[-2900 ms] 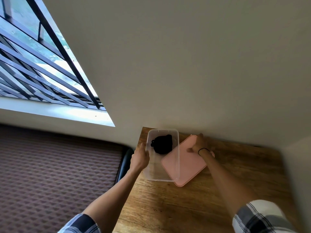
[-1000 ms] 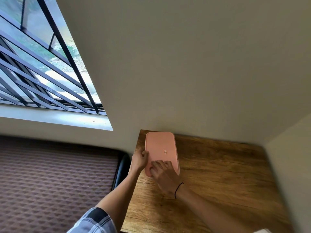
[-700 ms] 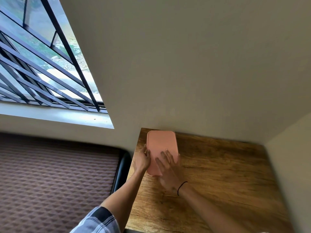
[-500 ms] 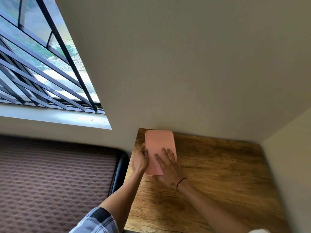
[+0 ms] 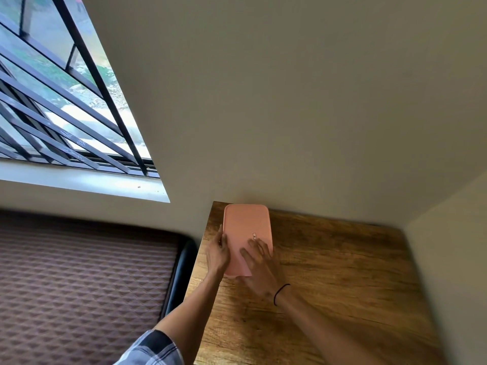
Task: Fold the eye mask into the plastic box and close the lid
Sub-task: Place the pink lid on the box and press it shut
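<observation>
The pink lid (image 5: 246, 227) lies flat over the plastic box at the far left corner of the wooden table (image 5: 329, 272). The box and the eye mask are hidden beneath it. My left hand (image 5: 217, 255) grips the box's left side with the thumb on the lid's edge. My right hand (image 5: 259, 267) rests flat on the near part of the lid, fingers spread. A black band circles my right wrist.
The table stands in a corner, with a cream wall (image 5: 290, 101) behind it and another at the right. A dark chair back (image 5: 181, 270) and a brown quilted mattress (image 5: 79, 285) lie to the left. A barred window (image 5: 52, 101) is up left.
2.9 s ago the box stood open with the black mask inside and the lid leaning beside it. The lid now covers the box. My right hand has spread flat on it.
</observation>
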